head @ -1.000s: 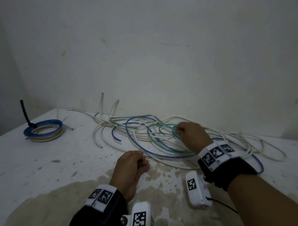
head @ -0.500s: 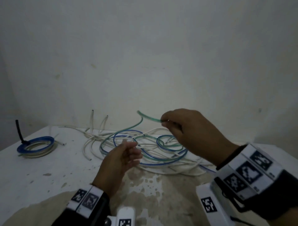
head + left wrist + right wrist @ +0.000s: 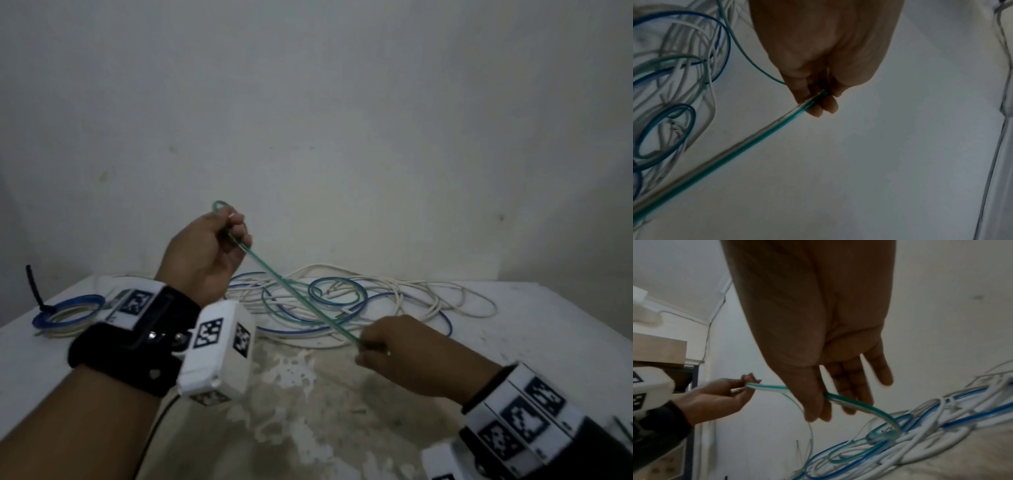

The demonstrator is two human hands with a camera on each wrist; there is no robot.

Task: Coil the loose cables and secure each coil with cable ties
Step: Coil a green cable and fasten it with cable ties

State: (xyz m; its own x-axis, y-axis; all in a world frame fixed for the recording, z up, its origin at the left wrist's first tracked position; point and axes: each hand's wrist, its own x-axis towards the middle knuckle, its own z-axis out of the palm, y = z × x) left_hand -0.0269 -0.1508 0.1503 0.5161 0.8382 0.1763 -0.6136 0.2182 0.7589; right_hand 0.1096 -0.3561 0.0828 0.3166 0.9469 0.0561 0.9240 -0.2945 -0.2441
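One tied coil, w/ black cable tie, is seen at far left of the table; the rest is judged undone. A green cable is pinched by left hand raised, & by right hand nearer, fingers curled. The loose tangle lies beyond. No containers seen.

text: none readable | wrist bands: black-and-white square marker patterns only
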